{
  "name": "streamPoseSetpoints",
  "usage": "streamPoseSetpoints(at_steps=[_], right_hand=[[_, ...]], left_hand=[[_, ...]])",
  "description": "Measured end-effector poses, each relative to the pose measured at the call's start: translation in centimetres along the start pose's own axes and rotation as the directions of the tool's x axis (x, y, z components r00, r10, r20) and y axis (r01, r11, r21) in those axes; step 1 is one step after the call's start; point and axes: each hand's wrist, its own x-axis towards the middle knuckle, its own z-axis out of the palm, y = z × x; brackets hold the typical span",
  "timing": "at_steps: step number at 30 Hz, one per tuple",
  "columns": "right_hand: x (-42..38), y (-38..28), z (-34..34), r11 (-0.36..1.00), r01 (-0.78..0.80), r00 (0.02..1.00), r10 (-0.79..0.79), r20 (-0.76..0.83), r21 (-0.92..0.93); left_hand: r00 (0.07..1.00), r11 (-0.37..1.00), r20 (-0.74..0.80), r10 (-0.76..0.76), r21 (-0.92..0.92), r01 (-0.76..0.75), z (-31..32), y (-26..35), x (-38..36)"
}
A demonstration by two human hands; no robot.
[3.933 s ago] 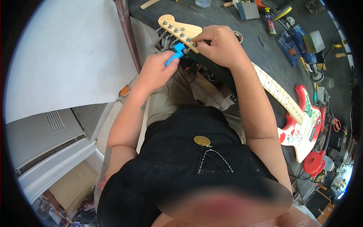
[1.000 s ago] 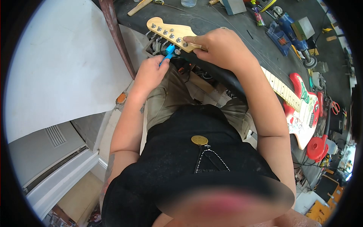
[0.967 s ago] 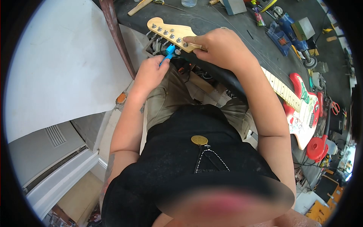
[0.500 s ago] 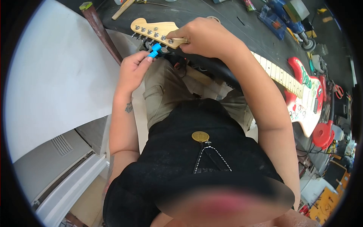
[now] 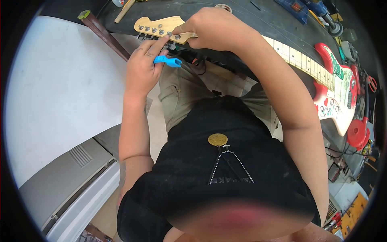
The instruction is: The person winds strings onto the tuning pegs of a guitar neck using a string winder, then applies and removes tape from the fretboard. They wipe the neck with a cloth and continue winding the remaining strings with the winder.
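Observation:
An electric guitar with a red and white painted body [image 5: 332, 99] lies on the bench, its wooden headstock [image 5: 155, 25] pointing left. My left hand [image 5: 143, 66] holds a blue string winder [image 5: 169, 60] between thumb and palm. Its outstretched fingertips touch a metal tuning post [image 5: 169, 34] on the headstock. My right hand [image 5: 215, 30] is wrapped round the neck at the headstock end, its index finger on the headstock face by the posts. The right forearm crosses in front of the maple fretboard [image 5: 298, 55], hiding part of it. What lies under the right palm is hidden.
A dark bench top [image 5: 238, 16] carries a blue tool [image 5: 296, 9] and a wooden handle [image 5: 124, 11]. Beyond the guitar body lie red scissors [image 5: 372, 84] and a round red object [image 5: 358, 133]. At the left are a white sheet [image 5: 68, 80] and a brown post [image 5: 102, 34].
My left hand has moved up to the headstock, taking the string winder off the tuner row into the palm and stretching its fingers to a post. My right hand stays at the neck.

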Motion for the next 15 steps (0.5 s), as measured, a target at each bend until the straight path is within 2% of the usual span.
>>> streamPoseSetpoints(at_steps=[3,5,11,15], right_hand=[[0.0,0.1,-0.1,0.998,-0.061,0.998,0.061,0.031,0.015],[-0.1,0.6,0.7,1.000,0.016,0.998,-0.016,-0.053,-0.002],[-0.1,0.4,0.5,1.000,0.002,0.999,-0.001,-0.051,0.017],[-0.2,0.6,0.7,0.999,-0.002,0.998,0.004,-0.056,0.045]], left_hand=[[0.998,1.000,-0.063,-0.001,0.012,0.002,1.4,-1.0,0.2],[0.994,0.999,-0.104,0.034,-0.005,-0.034,1.7,-1.4,0.2],[0.983,0.995,-0.163,0.084,-0.045,-0.093,2.0,-1.5,0.3],[0.988,0.996,-0.153,0.026,-0.076,-0.038,2.1,-1.3,0.5]])
